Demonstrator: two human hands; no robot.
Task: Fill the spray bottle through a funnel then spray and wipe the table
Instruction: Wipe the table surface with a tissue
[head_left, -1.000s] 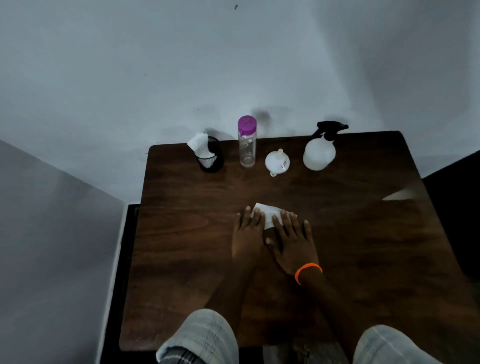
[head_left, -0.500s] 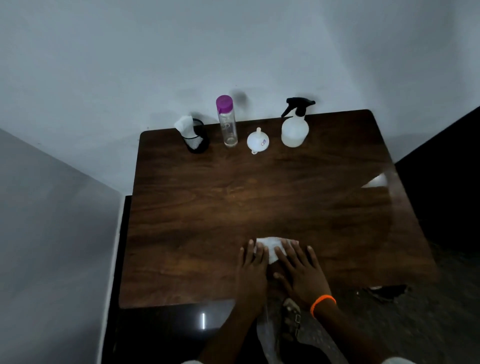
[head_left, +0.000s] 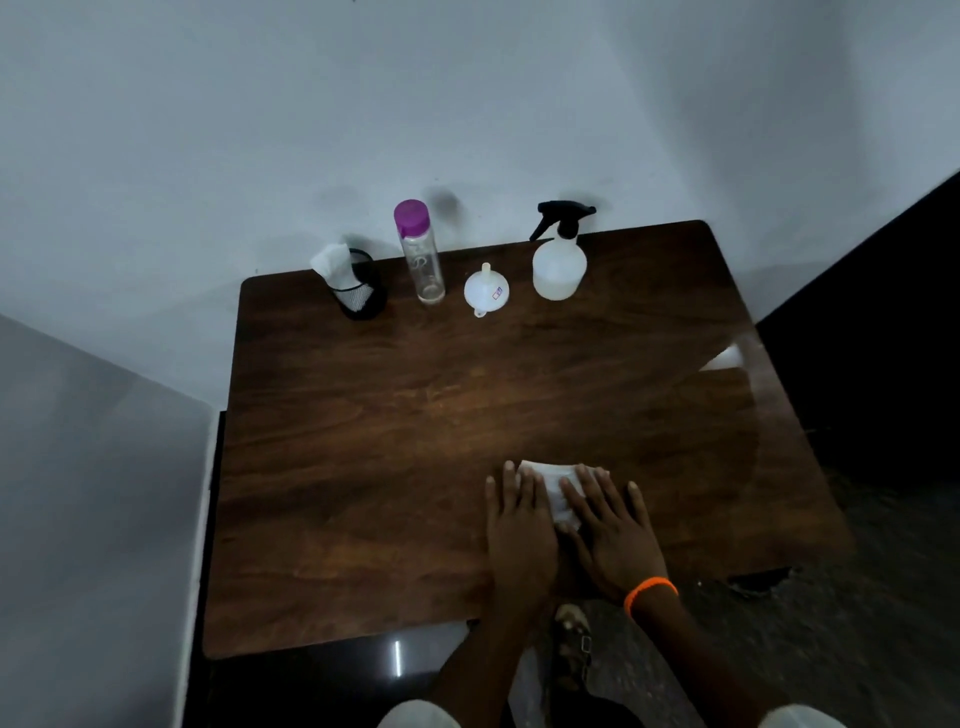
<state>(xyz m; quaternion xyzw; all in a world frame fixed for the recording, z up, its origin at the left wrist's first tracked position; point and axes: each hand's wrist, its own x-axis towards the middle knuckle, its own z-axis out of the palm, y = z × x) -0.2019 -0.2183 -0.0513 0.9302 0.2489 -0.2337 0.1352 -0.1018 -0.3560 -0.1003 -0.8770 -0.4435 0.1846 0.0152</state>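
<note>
**Head view: both hands flat on a white wipe at the near edge of the table**

Head camera looks down on a dark wooden table set against a pale wall. Both forearms reach in from the bottom of the frame and meet near the table's front edge, right of centre. The left hand lies palm down with its fingers straight and close together, pointing away from the person; its fingertips rest on the left part of a folded white wipe. The right hand is also palm down with fingers extended and slightly spread, angled toward the left, covering the wipe's right side. The two hands touch each other along their inner edges. Neither hand curls round anything; both press flat on the wipe. An orange wristband circles the right wrist.

Along the far edge stand four items in a row, well apart from the hands. From the left: a black mesh cup holding white tissues that stick out of its top; a tall clear bottle with a purple cap, upright, contents too hard to judge; a white funnel resting mouth down with its spout pointing up; and the spray bottle, translucent white with a black trigger head fitted, upright. How full it is cannot be told.
</note>
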